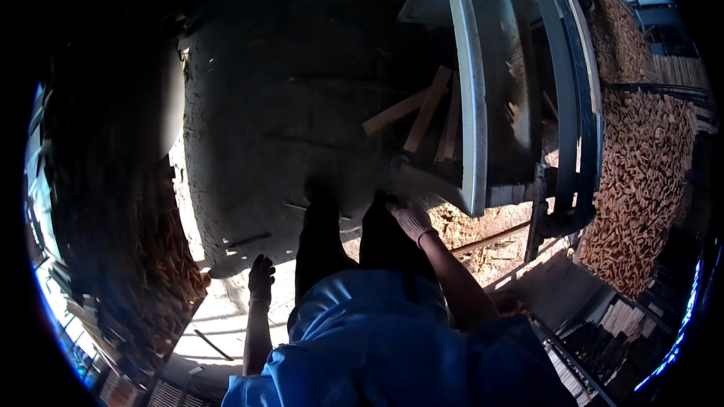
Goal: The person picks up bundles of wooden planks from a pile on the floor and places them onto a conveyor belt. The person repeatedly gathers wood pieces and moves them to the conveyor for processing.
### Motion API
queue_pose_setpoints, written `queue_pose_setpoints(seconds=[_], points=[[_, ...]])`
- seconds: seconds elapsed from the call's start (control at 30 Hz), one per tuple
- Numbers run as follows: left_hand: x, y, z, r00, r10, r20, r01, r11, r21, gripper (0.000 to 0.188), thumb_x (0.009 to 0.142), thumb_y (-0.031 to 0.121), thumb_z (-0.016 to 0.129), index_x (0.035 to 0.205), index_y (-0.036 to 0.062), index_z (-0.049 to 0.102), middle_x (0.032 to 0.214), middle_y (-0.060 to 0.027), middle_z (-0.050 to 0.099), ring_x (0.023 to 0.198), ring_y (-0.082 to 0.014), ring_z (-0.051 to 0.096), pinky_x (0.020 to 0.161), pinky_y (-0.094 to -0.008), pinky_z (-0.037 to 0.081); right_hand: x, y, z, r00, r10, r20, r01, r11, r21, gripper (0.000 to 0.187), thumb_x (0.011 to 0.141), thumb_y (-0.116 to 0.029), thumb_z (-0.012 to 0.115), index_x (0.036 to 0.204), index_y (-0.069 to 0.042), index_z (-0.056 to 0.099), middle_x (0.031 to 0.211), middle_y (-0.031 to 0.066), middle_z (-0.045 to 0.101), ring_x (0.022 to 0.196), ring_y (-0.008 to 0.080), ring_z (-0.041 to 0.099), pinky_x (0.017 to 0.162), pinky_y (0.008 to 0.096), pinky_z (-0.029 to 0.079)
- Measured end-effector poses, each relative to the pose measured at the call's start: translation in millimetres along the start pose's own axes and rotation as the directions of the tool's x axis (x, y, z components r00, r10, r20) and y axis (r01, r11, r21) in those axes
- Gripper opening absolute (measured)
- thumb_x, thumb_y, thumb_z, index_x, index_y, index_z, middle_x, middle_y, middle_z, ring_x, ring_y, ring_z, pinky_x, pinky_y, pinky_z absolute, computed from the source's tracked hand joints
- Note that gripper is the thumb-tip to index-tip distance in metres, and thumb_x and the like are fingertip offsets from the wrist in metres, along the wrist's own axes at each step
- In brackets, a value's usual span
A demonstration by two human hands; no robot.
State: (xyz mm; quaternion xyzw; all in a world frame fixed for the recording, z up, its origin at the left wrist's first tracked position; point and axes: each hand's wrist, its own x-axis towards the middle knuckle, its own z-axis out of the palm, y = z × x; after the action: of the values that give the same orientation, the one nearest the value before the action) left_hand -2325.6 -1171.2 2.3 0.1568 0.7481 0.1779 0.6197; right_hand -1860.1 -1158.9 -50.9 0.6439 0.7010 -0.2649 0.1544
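- "blue shirt (362, 332) nearest, then dark trousers (323, 237). the hands?"
- "left hand (261, 280): loosely open, fingers apart, empty. right hand (409, 218): fingers bent, just beside the trousers' right leg; whether it grips anything, i can't tell."
- "what's near the left?"
- "a stick (249, 240) on the shaded floor (256, 166), near its lower left corner."
- "and the planks (427, 109)?"
- "past the right hand, along the left edge of the metal frame (467, 83)."
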Motion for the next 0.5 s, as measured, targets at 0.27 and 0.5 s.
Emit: queue_pose_setpoints(seconds=[0.27, 0.5], points=[[21, 114, 56, 0.997, 0.057, 0.057, -0.067, 0.980, 0.189, 0.056, 0.101, 0.027, 0.058, 0.149, 0.0007, 0.046, 0.120, -0.0109, 0.068, 0.096, -0.0137, 0.064, 0.078, -0.0253, 0.048, 130, 29, 31, 0.981, 0.190, -0.043, -0.173, 0.951, 0.258, 0.039, 0.102, -0.029, 0.052, 0.131, -0.003, 0.056, 0.109, 0.0166, 0.067, 0.105, 0.0285, 0.065, 0.098, 0.0363, 0.049], [65, 187, 202, 0.913, 0.261, 0.312, -0.366, 0.862, 0.351, 0.052, 0.101, 0.013, 0.057, 0.149, -0.0001, 0.045, 0.130, -0.0153, 0.065, 0.121, -0.0197, 0.061, 0.103, -0.0295, 0.046, 236, 131, 116, 0.728, 0.641, 0.245, -0.476, 0.215, 0.853, 0.056, 0.091, -0.042, 0.067, 0.128, -0.001, 0.058, 0.118, 0.0237, 0.067, 0.115, 0.0389, 0.064, 0.094, 0.0463, 0.051]])
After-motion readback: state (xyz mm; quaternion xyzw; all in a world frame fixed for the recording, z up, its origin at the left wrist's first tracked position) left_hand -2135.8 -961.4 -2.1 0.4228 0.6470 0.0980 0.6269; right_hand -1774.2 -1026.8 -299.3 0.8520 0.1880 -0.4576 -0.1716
